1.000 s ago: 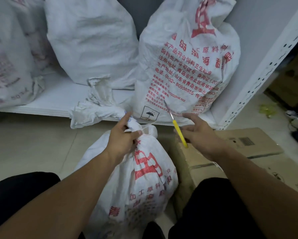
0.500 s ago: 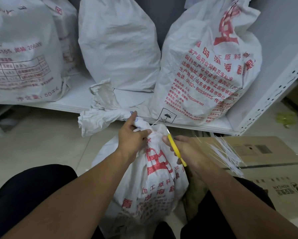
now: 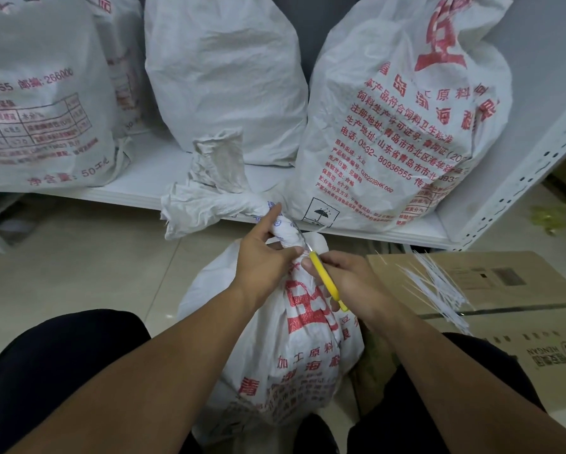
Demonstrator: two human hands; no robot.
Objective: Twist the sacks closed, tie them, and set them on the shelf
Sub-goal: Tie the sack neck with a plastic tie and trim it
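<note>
Up at twelve o'clock, a white shelf (image 3: 150,178) is running across my view, and three filled sacks are standing on it: a printed sack (image 3: 39,93) at ten o'clock, a plain sack (image 3: 226,77) at twelve and a red-lettered sack (image 3: 406,126) at two. Down at six o'clock, between my knees, the floor sack (image 3: 291,355) is sitting on the tiles, its twisted neck (image 3: 229,204) flopping toward eleven o'clock in front of the shelf edge. At four o'clock a cardboard box (image 3: 504,290) is lying just beside it, with a bundle of white ties (image 3: 438,283) resting on top. My left hand (image 3: 262,260) is gripping the neck below the twist, one finger stretching along it. My right hand (image 3: 353,283) is curling round a yellow-handled tool (image 3: 324,280), whose metal tip is touching the neck.
</note>
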